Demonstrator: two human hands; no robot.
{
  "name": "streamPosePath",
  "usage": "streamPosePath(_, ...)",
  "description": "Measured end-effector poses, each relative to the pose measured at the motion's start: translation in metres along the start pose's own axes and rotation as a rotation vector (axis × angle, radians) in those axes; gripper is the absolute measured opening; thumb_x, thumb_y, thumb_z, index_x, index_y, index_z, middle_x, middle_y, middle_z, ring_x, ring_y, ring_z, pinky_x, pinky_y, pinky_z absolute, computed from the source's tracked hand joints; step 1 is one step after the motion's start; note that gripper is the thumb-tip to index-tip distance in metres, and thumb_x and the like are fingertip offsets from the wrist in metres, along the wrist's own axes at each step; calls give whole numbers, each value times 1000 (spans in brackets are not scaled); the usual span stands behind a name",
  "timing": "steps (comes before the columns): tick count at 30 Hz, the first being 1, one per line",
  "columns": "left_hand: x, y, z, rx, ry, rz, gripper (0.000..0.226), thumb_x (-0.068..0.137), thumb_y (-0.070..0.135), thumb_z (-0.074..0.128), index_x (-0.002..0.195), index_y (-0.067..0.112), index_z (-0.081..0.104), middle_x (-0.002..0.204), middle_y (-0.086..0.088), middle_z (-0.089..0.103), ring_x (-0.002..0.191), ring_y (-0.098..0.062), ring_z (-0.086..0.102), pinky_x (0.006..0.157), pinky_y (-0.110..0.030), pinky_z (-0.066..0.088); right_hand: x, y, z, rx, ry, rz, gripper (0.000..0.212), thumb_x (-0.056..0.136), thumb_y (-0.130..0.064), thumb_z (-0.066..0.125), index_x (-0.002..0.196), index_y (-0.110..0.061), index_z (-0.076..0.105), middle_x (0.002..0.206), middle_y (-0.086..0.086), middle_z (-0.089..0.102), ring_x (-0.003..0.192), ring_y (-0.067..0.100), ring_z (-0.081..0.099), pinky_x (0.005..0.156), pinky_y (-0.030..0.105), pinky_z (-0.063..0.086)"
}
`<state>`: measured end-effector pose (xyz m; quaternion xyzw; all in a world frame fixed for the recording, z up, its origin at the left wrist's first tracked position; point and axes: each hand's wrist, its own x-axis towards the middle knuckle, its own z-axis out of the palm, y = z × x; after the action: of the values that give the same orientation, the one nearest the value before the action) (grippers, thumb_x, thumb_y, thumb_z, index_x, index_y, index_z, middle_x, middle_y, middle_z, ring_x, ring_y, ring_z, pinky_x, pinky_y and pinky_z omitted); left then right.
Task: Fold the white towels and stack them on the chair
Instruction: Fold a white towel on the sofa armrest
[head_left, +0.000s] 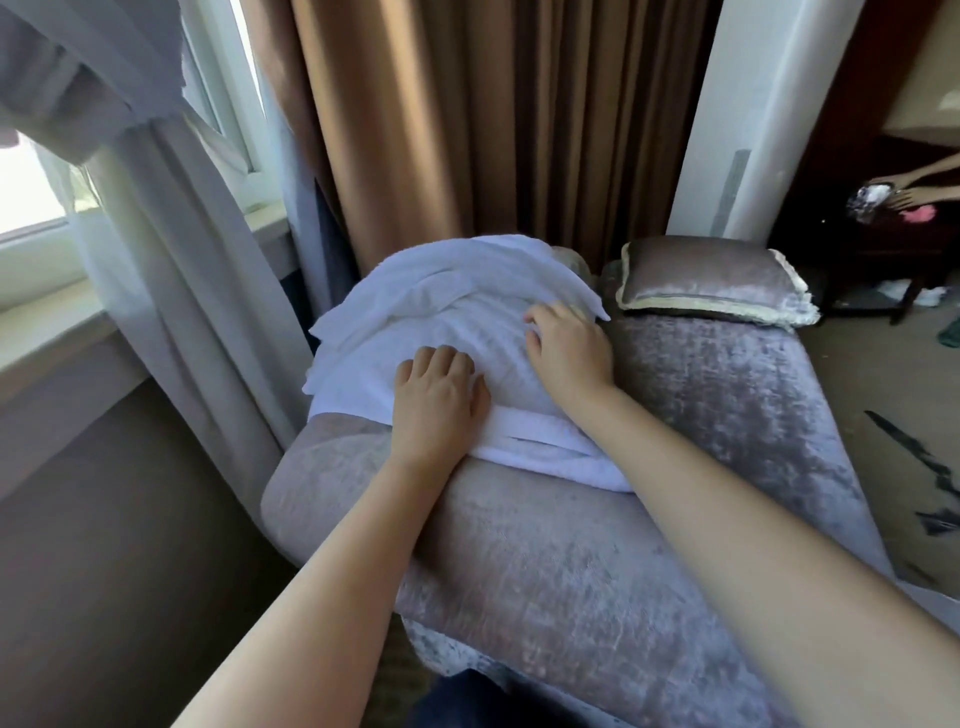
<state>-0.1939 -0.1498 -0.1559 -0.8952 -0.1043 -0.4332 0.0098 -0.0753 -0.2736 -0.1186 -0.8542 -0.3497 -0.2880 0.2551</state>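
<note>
A pile of white towels (457, 312) lies over the left end of a grey velvet chair (597, 571). The top towel is spread flat, and folded layers show at its near edge. My left hand (436, 400) rests palm down on the near part of the top towel, its fingers bent at the tips. On the towel's right side, close to a corner, lies my right hand (569, 348) with its fingertips curled into the cloth. Whether it pinches the fabric is hidden.
A grey cushion (711, 278) with a pale trim sits on the chair's far right. Brown curtains (467, 119) and a sheer curtain (171, 208) hang behind, by a window sill (47, 312). Another person's hands (914, 189) work at a dark table at far right.
</note>
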Motion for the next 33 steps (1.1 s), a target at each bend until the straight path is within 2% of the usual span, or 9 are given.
streamPosePath(4,-1,-1,4,-26,47,-28,15,81,21,53,74,9,59,77,-4,61,74,-26,54,69,-32,33,44,-13,19,-6,-54,-15,26,97,-15,46,118,-13,62,114,6,64,106,24,57,82,35,47)
streamPosePath(8,-1,0,4,-39,68,-32,20,82,25,51,73,9,59,75,-4,60,73,-25,54,67,-35,39,61,-17,39,16,-105,8,27,96,-16,48,119,-15,63,114,4,64,106,23,57,88,36,48)
streamPosePath(14,0,-1,4,-44,51,-45,20,82,26,50,72,10,57,74,-3,59,72,-25,53,66,-37,40,67,-21,39,218,-95,163,13,89,-13,58,92,-18,70,94,-3,66,90,17,59,75,30,49)
streamPosePath(19,-1,-1,4,-47,61,-39,20,81,25,50,72,9,57,75,-4,59,72,-25,53,66,-36,40,72,-18,24,303,-268,263,12,89,-23,63,79,-27,68,78,-10,65,80,12,62,72,25,51)
streamPosePath(23,-2,-1,5,-49,53,-47,20,83,26,48,73,11,56,76,-2,58,73,-24,53,68,-35,39,81,-15,13,277,-411,189,17,90,-36,61,95,-23,69,100,0,70,95,19,63,88,35,51)
streamPosePath(26,-1,0,5,-63,56,-59,18,82,24,49,72,11,55,75,-2,58,72,-23,52,68,-35,39,83,-22,14,108,-364,65,23,97,-30,51,112,-23,67,103,0,67,93,20,61,83,37,51)
streamPosePath(28,-1,2,6,-68,54,-65,16,81,22,52,71,11,55,74,-2,57,72,-22,52,68,-34,40,80,-29,21,56,-299,19,22,97,-23,48,105,-21,69,96,1,67,89,21,61,78,37,51)
streamPosePath(30,-2,1,5,-71,54,-64,15,81,22,51,71,11,55,73,-1,57,71,-22,51,68,-34,40,76,-32,28,105,-247,85,22,96,-21,49,94,-16,71,92,2,68,87,23,62,78,40,52)
streamPosePath(33,-1,1,2,-77,47,-70,15,81,23,49,78,11,57,77,-2,58,72,-22,52,68,-34,41,69,-31,27,170,-211,102,23,97,-20,50,94,-11,71,94,3,68,89,21,61,82,39,50)
